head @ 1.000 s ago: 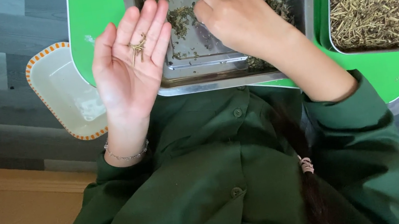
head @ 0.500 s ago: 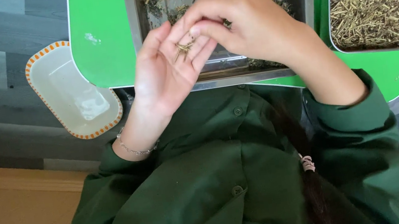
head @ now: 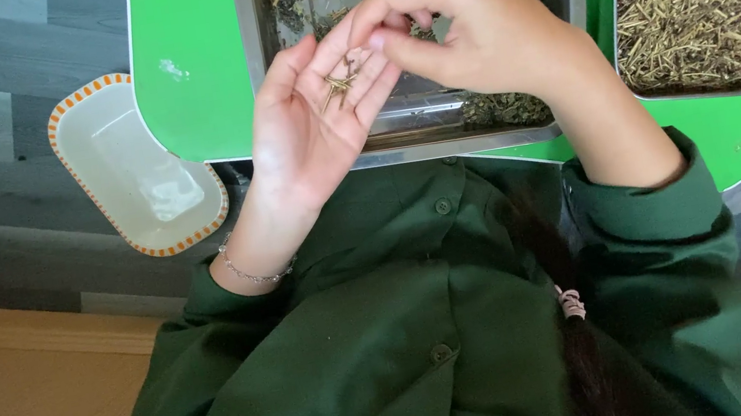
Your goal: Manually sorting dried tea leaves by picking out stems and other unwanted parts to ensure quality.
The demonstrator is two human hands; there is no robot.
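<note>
Head view: left hand (head: 310, 129) stays open, palm up, cradling thin dry herb stems (head: 340, 83); right hand (head: 460, 23), fingertips pinched together on them, has shifted slightly right since half a second ago. Both hover over the shallow steel tray's (head: 439, 144) near edge; open room lies left, above the white orange-rimmed dish (head: 109, 193).

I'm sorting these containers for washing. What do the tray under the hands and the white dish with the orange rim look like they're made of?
The tray looks like metal, probably stainless steel: its rim is grey, shiny and reflective. The white dish looks like glazed ceramic or melamine; its glossy surface with an orange-dashed rim leaves that open.
</note>
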